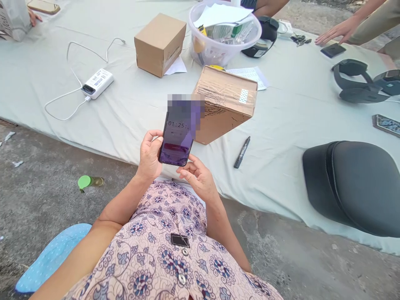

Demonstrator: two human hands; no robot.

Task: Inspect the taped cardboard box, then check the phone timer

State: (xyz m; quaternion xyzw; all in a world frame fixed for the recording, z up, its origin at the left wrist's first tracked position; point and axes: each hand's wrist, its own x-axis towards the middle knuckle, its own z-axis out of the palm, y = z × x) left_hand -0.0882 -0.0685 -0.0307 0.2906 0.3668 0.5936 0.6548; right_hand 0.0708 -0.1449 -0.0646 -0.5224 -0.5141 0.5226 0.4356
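My left hand [150, 155] grips a smartphone [176, 137] along its left edge, with the thumb against its side. Large digits beginning 01:25 show on the lit screen, and the upper part is pixelated. At the phone's lower right corner is my right hand [200, 178], fingers loosely bent and thumb apart from them. Whether a fingertip touches the phone I cannot tell. Just behind the phone stands a taped cardboard box [226, 93]. To the right of my hands a black marker [242, 152] lies on the cloth-covered table [131, 112].
A second cardboard box [159, 46] and a filled plastic basket [225, 39] stand farther back. On the left lies a white power bank [97, 83] with cables. Headsets [362, 81] and a black padded seat [351, 185] occupy the right. Another person's hand [339, 31] rests at the far edge.
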